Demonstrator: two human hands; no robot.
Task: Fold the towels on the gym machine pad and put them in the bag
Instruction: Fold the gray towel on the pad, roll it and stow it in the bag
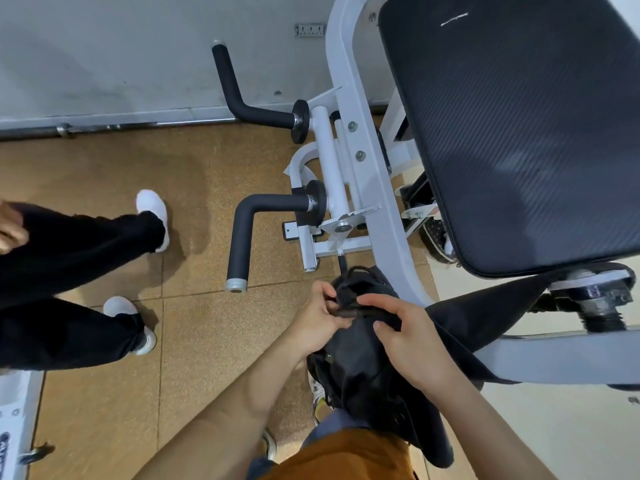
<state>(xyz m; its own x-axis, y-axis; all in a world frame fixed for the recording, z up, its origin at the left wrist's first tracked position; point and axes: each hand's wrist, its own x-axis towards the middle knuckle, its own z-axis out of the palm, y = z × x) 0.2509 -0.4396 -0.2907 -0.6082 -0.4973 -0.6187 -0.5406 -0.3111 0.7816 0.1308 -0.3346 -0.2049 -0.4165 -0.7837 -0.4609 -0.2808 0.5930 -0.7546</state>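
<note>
Black drawstring bag [349, 372] held at knee height beside the gym machine pad [519, 133], left hand [320, 318] pinching its gathered mouth, right hand [414, 344] curled over its top, brown speckled floor tiles [207, 341], grey wall [104, 46], white machine frame [369, 174], bystander's black trousers [69, 254].

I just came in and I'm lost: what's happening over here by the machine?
A person holds a black bag beside the machine. The left hand pinches the cords at its bunched top; the right hand grips the fabric there. The pad is bare where it shows. Someone in black trousers stands at the left.
</note>
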